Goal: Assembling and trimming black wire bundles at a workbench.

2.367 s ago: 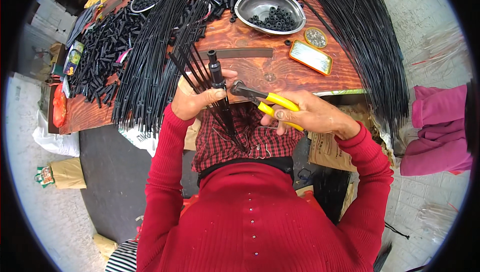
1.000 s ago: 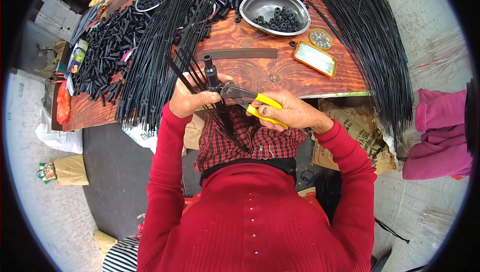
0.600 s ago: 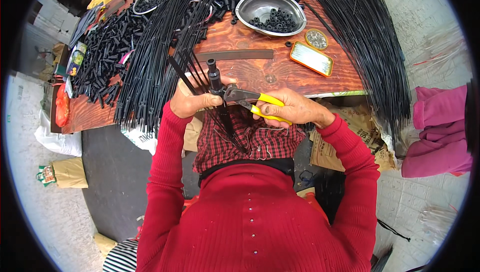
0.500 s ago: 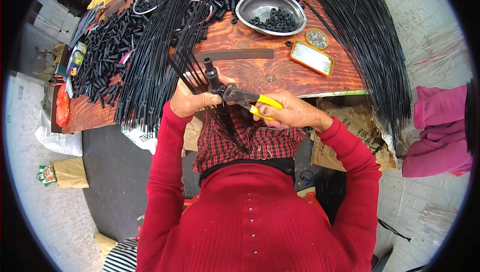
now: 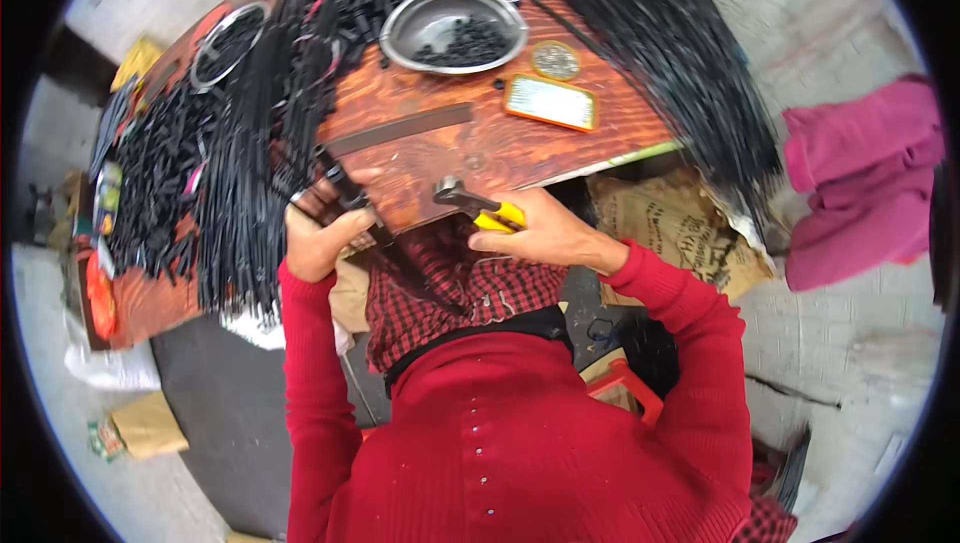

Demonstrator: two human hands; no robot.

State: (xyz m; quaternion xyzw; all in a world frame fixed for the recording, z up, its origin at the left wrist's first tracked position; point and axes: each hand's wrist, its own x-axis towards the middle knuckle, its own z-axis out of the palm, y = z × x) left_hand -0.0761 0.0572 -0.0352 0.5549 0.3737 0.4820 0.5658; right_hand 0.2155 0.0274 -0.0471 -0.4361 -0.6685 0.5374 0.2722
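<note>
My left hand (image 5: 318,241) is closed around a bundle of thin black rods (image 5: 415,278) at the table's front edge. A black tubular fitting (image 5: 342,181) sticks up at a slant beside its thumb. My right hand (image 5: 548,231) grips the yellow handles of a pair of pliers (image 5: 460,195). The dark head of the pliers points left toward the fitting, with a gap between them. Motion blur smears the rods, and the palm covers part of them.
On the wooden table (image 5: 420,158) lie a dark flat strip (image 5: 400,128), a metal bowl (image 5: 455,3) of small black parts, an orange-rimmed tray (image 5: 550,103) and a round tin (image 5: 556,60). Long black rods (image 5: 670,43) hang over the right edge; black tubes (image 5: 155,178) pile up left.
The pliers have come away from the fitting, and my hands are farther apart. My left hand has tilted the fitting and rods. The whole view has swung, shifting the table leftward.
</note>
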